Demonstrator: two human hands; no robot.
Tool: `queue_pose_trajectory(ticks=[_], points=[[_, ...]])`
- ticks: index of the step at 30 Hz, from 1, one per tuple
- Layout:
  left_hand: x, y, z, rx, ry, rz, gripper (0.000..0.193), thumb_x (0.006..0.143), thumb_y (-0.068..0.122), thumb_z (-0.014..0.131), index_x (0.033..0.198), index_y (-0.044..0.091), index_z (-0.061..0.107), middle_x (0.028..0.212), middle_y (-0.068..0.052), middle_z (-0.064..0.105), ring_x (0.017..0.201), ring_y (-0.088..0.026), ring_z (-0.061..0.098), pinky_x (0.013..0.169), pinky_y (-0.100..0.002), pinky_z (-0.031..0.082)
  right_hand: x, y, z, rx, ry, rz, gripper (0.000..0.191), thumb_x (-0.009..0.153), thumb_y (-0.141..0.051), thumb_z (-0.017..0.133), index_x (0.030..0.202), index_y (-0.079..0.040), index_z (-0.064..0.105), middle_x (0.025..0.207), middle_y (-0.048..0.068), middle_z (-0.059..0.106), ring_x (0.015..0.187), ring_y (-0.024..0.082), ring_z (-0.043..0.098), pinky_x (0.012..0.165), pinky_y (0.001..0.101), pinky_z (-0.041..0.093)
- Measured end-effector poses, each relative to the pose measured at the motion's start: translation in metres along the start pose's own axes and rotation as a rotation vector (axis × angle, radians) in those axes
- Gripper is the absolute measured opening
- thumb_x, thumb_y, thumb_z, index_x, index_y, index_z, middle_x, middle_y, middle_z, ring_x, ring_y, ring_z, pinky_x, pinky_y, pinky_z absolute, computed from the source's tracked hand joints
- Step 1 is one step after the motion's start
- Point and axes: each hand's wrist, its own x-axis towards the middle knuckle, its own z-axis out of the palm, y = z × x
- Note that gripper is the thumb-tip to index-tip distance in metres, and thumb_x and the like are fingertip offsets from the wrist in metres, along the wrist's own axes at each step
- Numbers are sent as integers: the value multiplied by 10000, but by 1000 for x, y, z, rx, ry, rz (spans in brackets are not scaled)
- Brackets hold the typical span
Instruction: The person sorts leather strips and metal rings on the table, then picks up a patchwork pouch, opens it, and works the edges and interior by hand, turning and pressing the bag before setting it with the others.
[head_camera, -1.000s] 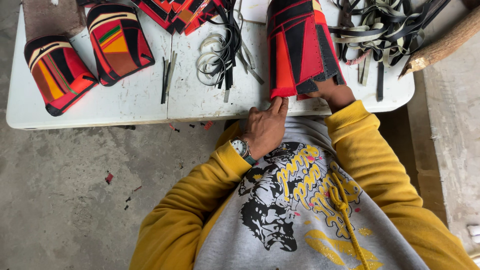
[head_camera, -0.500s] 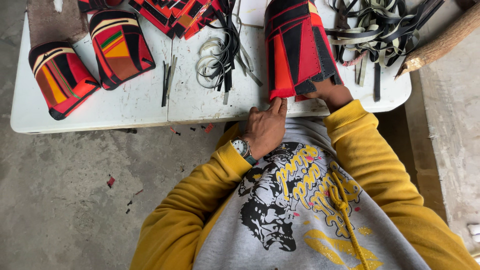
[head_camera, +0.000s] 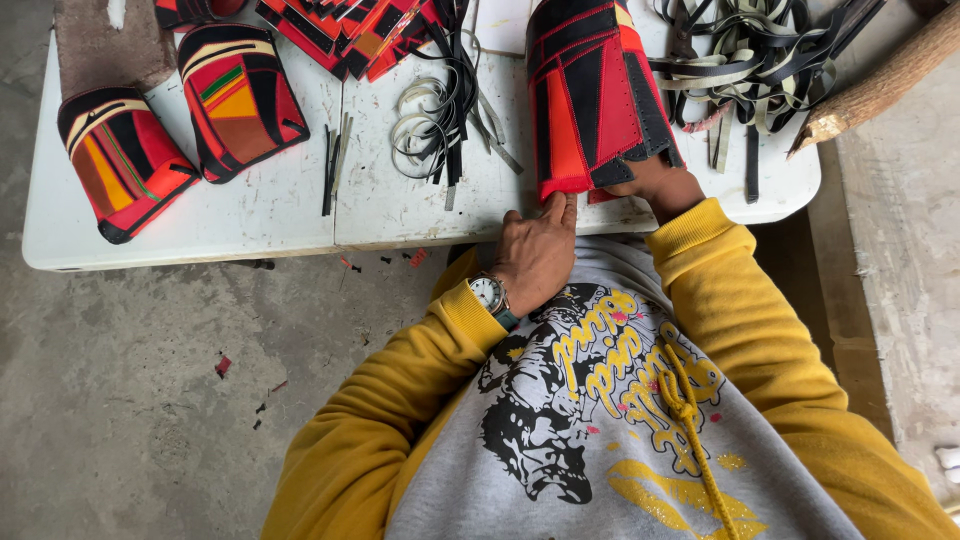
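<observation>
- Pressing down at the near table edge, the left hand lies flat and spread, fingertips touching the lower rim of the red-and-black leather sleeve, which sits upper centre of the frame on the white table.
- Right hand is tucked inside the sleeve's lower right opening; whether its fingers are curled or spread cannot be told.
- To do this well, I judge the flat hand should keep the rim pinned while the hidden hand supports the leather from within, so the seam edges stay aligned.
- Two finished patterned pieces rest at upper left, well apart.
- Coiled black and pale strips lie just left of the sleeve, and a tangle of straps crowds its right side, likeliest to snag.
</observation>
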Motion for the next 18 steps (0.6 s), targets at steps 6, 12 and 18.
queue_pose_trajectory(ticks=[6, 12, 18], points=[[15, 14, 11, 68, -37, -28, 522, 894, 122, 542, 1384, -56, 516, 1225, -193, 615, 773, -282, 723, 785, -498, 518, -9, 1, 6, 189, -75, 223, 500, 809, -283, 739, 1267, -94, 673, 1317, 170, 648, 1252, 407, 571, 1055, 508, 442], [13, 5, -38, -136, -63, 200, 297, 923, 217, 674, 1184, 74, 669, 1096, -177, 665, 901, -336, 717, 836, -461, 558, -30, -2, 2, 854, 81, 399, 689, 762, -216, 810, 1393, -82, 567, 1427, 164, 568, 1330, 359, 499, 1092, 444, 387], [45, 13, -86, -25, 144, 225, 1017, 697, 126, 769, 1559, 215, 238, 1513, -424, 273, 808, -453, 699, 745, -536, 552, -9, -9, 14, 629, 132, 298, 683, 778, -208, 785, 1406, -75, 552, 1389, 193, 590, 1298, 363, 526, 1074, 474, 408]])
